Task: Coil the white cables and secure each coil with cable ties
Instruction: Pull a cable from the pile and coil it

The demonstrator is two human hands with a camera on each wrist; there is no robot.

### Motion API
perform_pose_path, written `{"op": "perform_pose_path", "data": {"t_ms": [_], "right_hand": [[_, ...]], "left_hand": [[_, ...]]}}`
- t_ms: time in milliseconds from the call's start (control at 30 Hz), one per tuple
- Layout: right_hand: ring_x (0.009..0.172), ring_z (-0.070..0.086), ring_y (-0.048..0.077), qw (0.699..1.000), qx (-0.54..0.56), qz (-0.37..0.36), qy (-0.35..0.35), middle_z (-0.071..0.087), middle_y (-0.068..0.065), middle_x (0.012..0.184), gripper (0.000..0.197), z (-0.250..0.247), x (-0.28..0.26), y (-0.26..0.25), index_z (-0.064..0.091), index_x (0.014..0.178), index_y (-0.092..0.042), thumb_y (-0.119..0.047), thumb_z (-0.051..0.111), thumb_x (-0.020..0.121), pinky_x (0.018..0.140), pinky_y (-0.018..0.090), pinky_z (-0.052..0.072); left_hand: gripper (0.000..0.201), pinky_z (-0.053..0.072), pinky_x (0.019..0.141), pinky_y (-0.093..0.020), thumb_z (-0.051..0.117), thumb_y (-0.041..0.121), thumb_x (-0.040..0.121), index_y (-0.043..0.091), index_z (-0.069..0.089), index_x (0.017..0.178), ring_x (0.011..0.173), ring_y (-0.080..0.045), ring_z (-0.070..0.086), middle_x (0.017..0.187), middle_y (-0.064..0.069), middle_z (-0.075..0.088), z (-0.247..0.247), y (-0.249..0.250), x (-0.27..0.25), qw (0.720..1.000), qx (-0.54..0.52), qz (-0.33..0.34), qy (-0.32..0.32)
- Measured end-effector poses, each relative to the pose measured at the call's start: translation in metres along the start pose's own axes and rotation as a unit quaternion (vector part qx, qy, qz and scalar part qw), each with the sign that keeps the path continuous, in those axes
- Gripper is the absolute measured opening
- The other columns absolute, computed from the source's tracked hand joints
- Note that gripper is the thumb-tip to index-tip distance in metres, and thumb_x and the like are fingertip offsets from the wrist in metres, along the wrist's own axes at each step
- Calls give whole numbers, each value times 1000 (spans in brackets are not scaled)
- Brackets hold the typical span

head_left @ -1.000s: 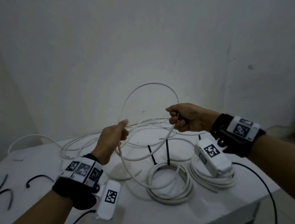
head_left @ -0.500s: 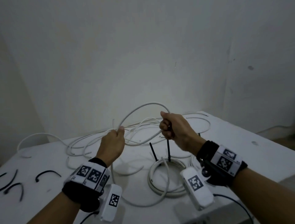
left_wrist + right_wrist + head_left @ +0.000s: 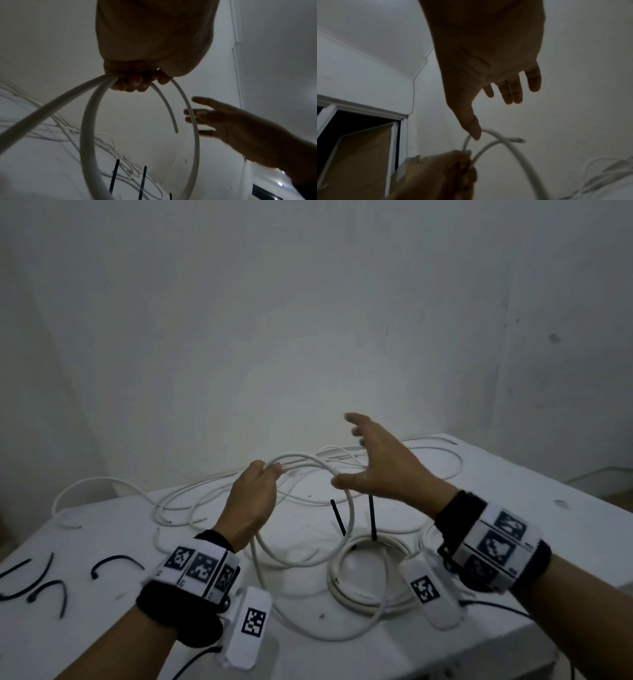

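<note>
While my left hand (image 3: 251, 501) holds the top of one big loop of white cable (image 3: 347, 508) above the table (image 3: 102, 542), my right hand (image 3: 383, 470) is spread wide and holds nothing. From the head camera I can see the loop hang down, with its long tail lying in front of a finished coil (image 3: 363, 594). That coil lies flat with two black cable ties (image 3: 372, 518) sticking up from it. If I pull in more cable, I think the tail could catch on those ties and drag the coil. The pile of loose cables (image 3: 212, 498) at the back is mixed up — I cannot tell which strand is mine. More ties (image 3: 48, 590) lie far left. A second coil behind my right wrist is mostly hidden.

From the left wrist camera, my fingers (image 3: 135, 81) curl round two turns of cable, and a short free end (image 3: 175, 130) pokes out past them. That end could slip out if my grip goes soft, and the loop would spring open. My right hand shows here too, but blurred and dark.

From the right wrist camera, my thumb (image 3: 475, 129) looks close to the cable near my left hand — I cannot tell if it touches. Everything low down is blurry.
</note>
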State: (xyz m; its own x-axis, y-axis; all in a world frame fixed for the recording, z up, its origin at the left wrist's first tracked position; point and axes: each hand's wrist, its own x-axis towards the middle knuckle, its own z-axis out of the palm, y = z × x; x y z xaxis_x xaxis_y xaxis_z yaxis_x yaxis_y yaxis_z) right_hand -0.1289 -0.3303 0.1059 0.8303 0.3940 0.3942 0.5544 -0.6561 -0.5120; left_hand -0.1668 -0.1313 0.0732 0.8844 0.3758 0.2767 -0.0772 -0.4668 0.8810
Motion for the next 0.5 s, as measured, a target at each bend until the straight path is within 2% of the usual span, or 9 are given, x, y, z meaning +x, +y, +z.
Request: {"op": "perform_pose_path", "data": {"t_ms": [33,100,133,167,233,300,367,433,500], "right_hand": [[127,44,22,999,-40,-23,-25,42,4,142,100,-6,6,-9,20,146,-25,-42,80,68,105,42,37],[123,49,24,990,-78,-15,-116,49,4,137,90,-8,18,-22,27,144,-22,-43,77,72,103,41,39],[115,55,25,983,-78,-7,-169,56,5,128,77,-5,24,-27,37,139,-17,-40,74,76,96,38,46],[104,62,27,975,-54,-3,-217,63,8,114,58,0,29,-28,48,128,-11,-35,71,81,83,33,51],[74,67,27,957,68,24,-282,65,8,78,24,8,35,-23,60,102,-3,-25,60,91,61,28,51],[51,51,16,929,205,59,-303,48,0,59,22,11,35,-13,59,86,-7,-26,53,95,51,25,46],[49,33,10,904,310,71,-286,32,-3,58,27,13,34,-1,52,78,-11,-30,51,97,47,21,38],[51,25,9,874,392,70,-279,25,-3,61,29,16,31,7,45,74,-14,-31,46,99,47,19,32],[51,25,9,835,468,67,-280,26,-3,61,30,20,27,10,44,74,-15,-31,41,100,49,20,31]], "left_hand": [[30,30,58,-33,44,35,98,16,44,76,66,-16,42,77,-1,50,2,3,-4,1000,18,16,-8],[29,32,61,-33,44,34,99,15,45,76,69,-16,44,76,0,49,7,9,-10,998,30,40,-25],[29,32,61,-32,43,34,99,15,45,77,69,-15,44,75,0,48,9,12,-12,998,31,44,-34],[28,32,61,-32,43,33,99,15,45,77,68,-15,43,75,0,48,11,15,-13,998,33,45,-41],[27,32,60,-31,42,30,99,14,46,77,66,-16,41,76,-3,48,9,18,-13,998,24,37,-51],[26,35,56,-32,41,24,98,12,48,76,62,-18,44,76,-8,52,2,18,-12,998,-24,13,-54],[28,40,56,-34,41,24,98,11,48,73,54,-22,48,71,-11,56,-7,17,-10,993,-96,-32,-58],[35,45,57,-36,40,34,99,12,45,73,52,-29,55,71,-15,62,-14,15,-9,985,-132,-73,-82],[37,50,55,-34,36,42,101,11,51,90,55,-34,62,78,-18,70,-15,13,-10,984,-116,-85,-106]]}}
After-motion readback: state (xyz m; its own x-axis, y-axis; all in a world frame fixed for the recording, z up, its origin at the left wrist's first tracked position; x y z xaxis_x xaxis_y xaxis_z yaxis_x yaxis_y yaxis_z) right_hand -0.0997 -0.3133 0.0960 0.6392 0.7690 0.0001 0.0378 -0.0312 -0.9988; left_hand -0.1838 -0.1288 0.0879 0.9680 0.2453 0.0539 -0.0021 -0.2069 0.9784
